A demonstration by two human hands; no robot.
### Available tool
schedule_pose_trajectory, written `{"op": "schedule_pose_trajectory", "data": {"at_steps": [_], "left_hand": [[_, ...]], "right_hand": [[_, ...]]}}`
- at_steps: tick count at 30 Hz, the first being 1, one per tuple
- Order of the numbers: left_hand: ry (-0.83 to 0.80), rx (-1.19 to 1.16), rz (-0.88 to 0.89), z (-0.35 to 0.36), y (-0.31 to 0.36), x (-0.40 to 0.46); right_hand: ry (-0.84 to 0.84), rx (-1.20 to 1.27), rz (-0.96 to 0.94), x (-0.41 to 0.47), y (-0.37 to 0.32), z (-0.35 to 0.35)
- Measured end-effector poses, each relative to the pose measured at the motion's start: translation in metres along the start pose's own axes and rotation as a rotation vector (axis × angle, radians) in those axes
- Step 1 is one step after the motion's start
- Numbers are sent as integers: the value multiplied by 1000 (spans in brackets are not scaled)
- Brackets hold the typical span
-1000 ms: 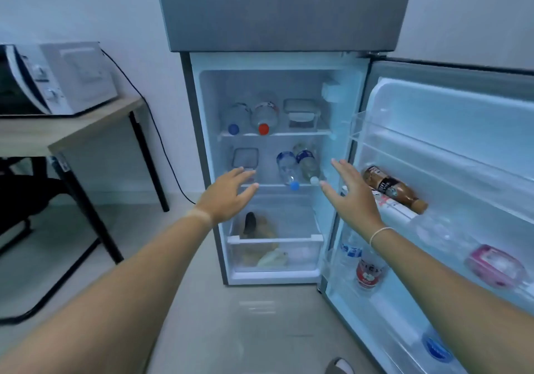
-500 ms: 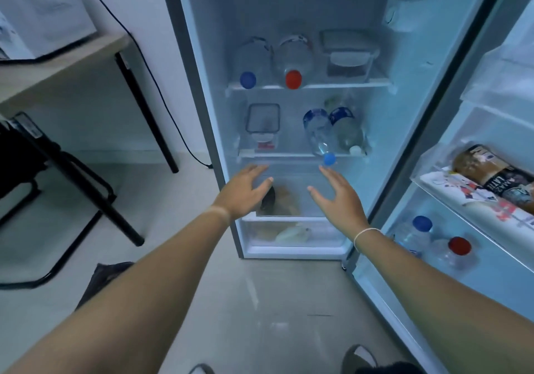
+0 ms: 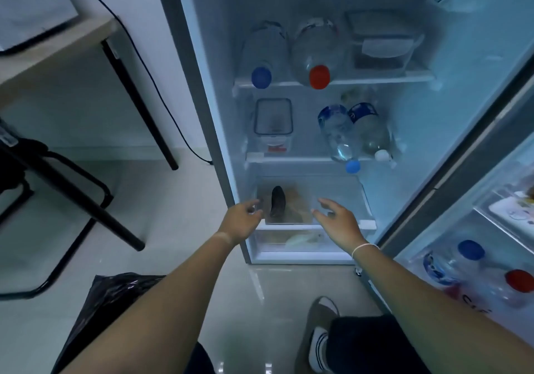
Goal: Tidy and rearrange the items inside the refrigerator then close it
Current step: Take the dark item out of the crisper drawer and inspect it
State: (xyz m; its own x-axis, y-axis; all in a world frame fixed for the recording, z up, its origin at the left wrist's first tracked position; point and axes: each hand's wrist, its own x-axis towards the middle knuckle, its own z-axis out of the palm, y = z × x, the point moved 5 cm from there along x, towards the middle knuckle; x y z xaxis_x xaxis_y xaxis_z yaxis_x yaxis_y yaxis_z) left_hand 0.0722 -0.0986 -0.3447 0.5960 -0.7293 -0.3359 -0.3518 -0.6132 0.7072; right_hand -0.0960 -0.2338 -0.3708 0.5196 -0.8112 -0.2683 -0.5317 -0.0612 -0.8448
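The refrigerator (image 3: 199, 113) stands open. Its top shelf (image 3: 375, 80) carries two lying bottles, one blue-capped (image 3: 261, 77) and one red-capped (image 3: 319, 76), plus a lidded container (image 3: 384, 47). On the middle shelf are a clear box (image 3: 273, 120) and two lying water bottles (image 3: 339, 133). At the bottom sits the clear crisper drawer (image 3: 341, 191) with a dark item (image 3: 277, 204) inside. My left hand (image 3: 241, 220) and my right hand (image 3: 336, 220) hover open at the drawer's front edge, holding nothing.
The open door (image 3: 476, 171) at right holds bottles (image 3: 468, 263) in its lower rack. A wooden table (image 3: 55, 47) and black chair frame (image 3: 72, 188) stand at left. A black bag (image 3: 112, 295) lies on the floor. My shoe (image 3: 318, 333) is below.
Both hands have dropped from the middle shelf level to the crisper drawer. My view has moved closer and lower, so the freezer door and microwave have left the frame.
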Motion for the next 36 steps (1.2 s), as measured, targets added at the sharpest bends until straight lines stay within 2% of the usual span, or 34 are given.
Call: {"op": "schedule_pose_trajectory", "data": {"at_steps": [12, 18, 27, 36], "left_hand": [[-120, -89, -200, 68, -67, 106], [-113, -222, -278, 84, -84, 146], [-80, -609, -422, 106, -96, 178], [-66, -638, -464, 119, -105, 198]], "right_hand": [[-32, 185, 219, 118, 59, 53], [-100, 205, 234, 162, 62, 72], [-104, 342, 306, 198, 65, 99], [-163, 264, 267, 231, 76, 122]]}}
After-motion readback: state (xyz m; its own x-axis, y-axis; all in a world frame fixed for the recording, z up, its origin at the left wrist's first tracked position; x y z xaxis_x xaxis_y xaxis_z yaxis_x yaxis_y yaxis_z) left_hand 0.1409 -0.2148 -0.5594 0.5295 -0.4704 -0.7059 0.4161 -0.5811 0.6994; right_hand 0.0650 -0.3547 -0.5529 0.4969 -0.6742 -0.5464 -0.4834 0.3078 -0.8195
